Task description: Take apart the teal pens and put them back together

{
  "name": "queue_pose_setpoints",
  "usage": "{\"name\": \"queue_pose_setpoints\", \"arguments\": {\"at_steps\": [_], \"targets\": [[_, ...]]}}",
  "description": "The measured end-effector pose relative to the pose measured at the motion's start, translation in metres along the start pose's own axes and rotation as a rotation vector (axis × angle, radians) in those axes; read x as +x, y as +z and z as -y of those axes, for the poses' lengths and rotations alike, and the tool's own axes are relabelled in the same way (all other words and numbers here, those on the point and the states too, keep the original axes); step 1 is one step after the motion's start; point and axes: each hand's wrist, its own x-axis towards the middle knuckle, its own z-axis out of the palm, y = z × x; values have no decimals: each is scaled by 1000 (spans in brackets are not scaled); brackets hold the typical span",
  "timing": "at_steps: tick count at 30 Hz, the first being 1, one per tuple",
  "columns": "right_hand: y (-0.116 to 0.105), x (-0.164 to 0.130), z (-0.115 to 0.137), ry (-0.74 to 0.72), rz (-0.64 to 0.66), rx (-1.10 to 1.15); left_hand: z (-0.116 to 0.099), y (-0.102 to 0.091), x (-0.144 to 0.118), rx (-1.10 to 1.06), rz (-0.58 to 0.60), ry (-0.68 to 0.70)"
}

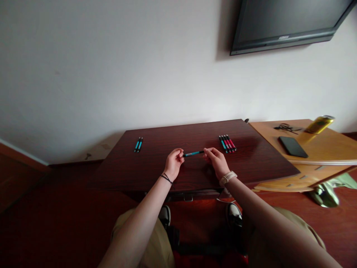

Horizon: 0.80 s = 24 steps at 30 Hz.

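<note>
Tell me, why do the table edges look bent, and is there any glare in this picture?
Head view: the wide lens bows the dark table and spreads the forearms; a soft sheen lies on its top near the row of pens. Lighting is dim and even; the pen between left hand and right hand looks slightly soft.

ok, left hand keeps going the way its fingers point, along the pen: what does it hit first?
Probably the right hand, which grips the other end of the blue pen that the left hand holds. Past it lies the row of pens on the dark table; depth is unclear.
</note>
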Motion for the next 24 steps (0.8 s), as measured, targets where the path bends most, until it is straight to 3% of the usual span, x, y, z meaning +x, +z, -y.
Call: {"name": "queue_pose_setpoints", "arguments": {"at_steps": [24], "targets": [[-3, 0, -3, -44, -29, -249, -1, 1, 0, 18, 15, -14]]}}
